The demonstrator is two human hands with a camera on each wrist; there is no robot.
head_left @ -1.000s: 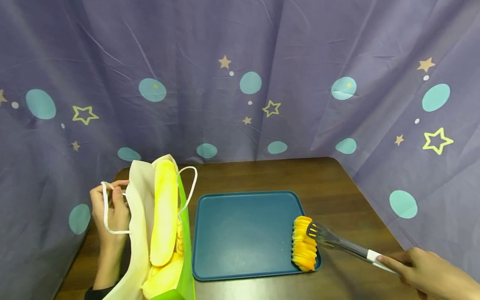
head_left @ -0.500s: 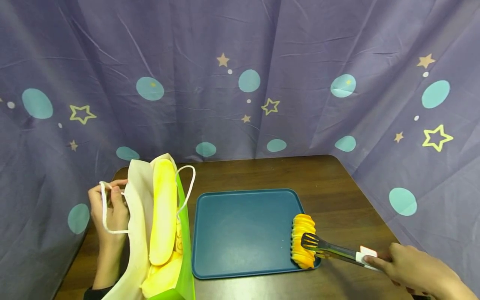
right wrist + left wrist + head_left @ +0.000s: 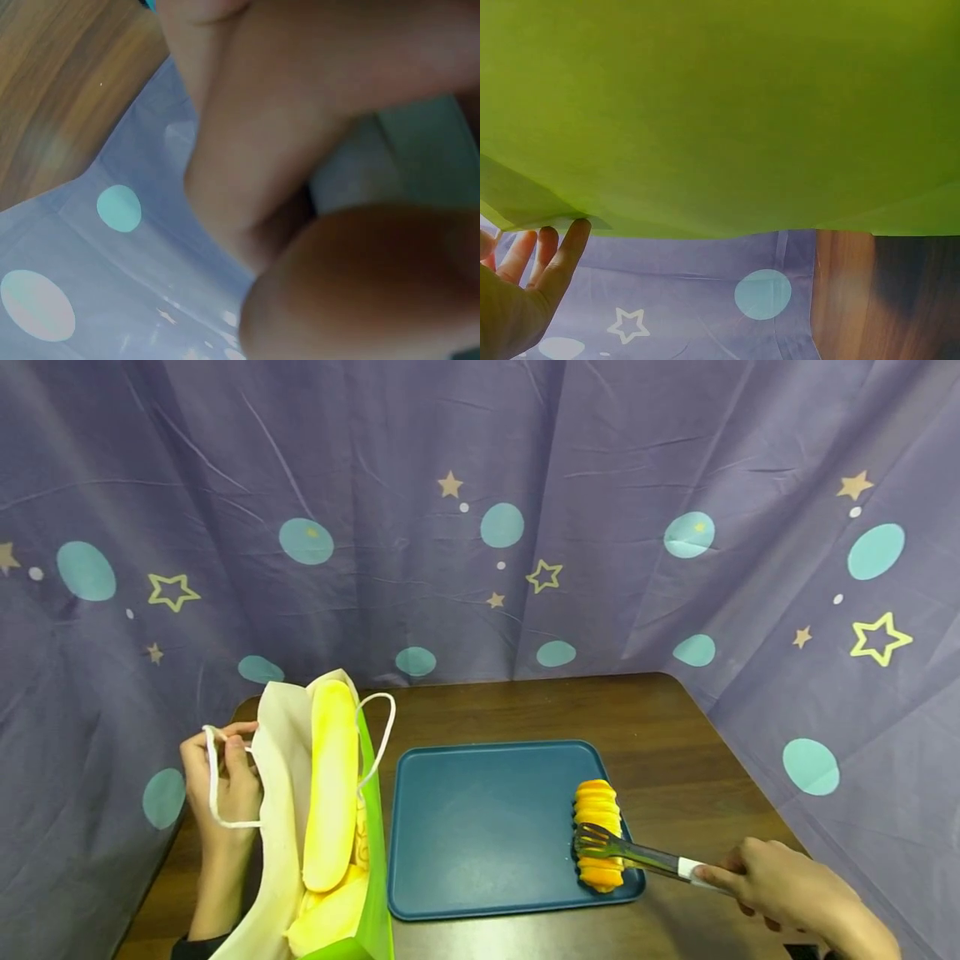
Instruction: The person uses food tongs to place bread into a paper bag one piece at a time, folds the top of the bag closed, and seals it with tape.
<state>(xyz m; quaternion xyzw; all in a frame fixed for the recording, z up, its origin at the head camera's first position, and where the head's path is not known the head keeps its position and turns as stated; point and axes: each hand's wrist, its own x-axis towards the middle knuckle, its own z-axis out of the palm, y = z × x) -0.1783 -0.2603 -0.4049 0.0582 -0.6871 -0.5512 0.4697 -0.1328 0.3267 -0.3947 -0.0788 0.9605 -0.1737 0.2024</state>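
My left hand [image 3: 225, 785] is at the left rim of an upright green paper bag [image 3: 372, 877], its fingers on the bag's edge beside a white cord handle [image 3: 212, 777]. In the left wrist view its fingertips meet the green side [image 3: 727, 112]. My right hand [image 3: 780, 881] grips the white handle of a pair of tongs [image 3: 648, 857]. Their dark slotted head lies over a ridged orange-yellow roll, bread-like [image 3: 597, 806], at the right end of a dark blue tray [image 3: 480, 835]. The lower tong arm is mostly hidden. Blurred right-hand fingers [image 3: 262, 97] fill much of the right wrist view.
In the bag stand a long yellow loaf [image 3: 330, 785] and other yellow bread-like pieces [image 3: 333, 914]. The brown wooden table [image 3: 517, 710] has rounded far corners. A purple curtain [image 3: 405, 527] with stars and dots hangs behind and beside it.
The tongs and right hand have moved left, and the tong head has slid farther across the ridged roll. The roll has shifted slightly left on the tray. The left hand and bag stay put.
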